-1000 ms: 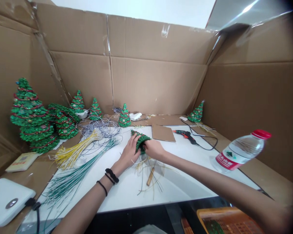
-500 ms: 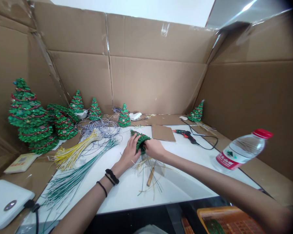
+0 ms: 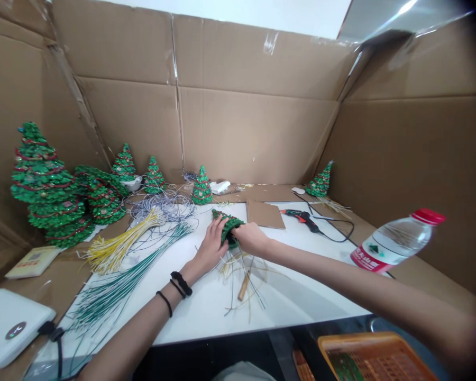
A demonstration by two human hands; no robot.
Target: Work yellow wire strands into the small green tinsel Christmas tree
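A small green Christmas tree (image 3: pixel 230 226) lies tipped on its side over the white board, its hollow base facing me. My left hand (image 3: pixel 214 238) is wrapped round its left side, fingers over the top. At the right rim of the opening, my right hand (image 3: pixel 250 238) is closed in a pinch; its fingertips are partly hidden by the tree's edge, so what they pinch is unclear. Thin green and yellowish wires (image 3: pixel 250 280) trail from below the tree onto the board. Among them lies a wooden-handled tool (image 3: pixel 243 286), its tip hidden by wires.
Bundles of yellow wires (image 3: pixel 119 243) and green wires (image 3: pixel 122 286) lie left, near tangled pale wire (image 3: pixel 166 206). A glue gun (image 3: pixel 303 218), cardboard piece (image 3: pixel 265 215) and water bottle (image 3: pixel 396 243) are right. Decorated trees (image 3: pixel 201 186) stand behind. An orange basket (image 3: pixel 325 344) sits below the board.
My hands keep almost the same hold on the tree, with the right hand shifted very slightly at the rim. The view has tilted a little.
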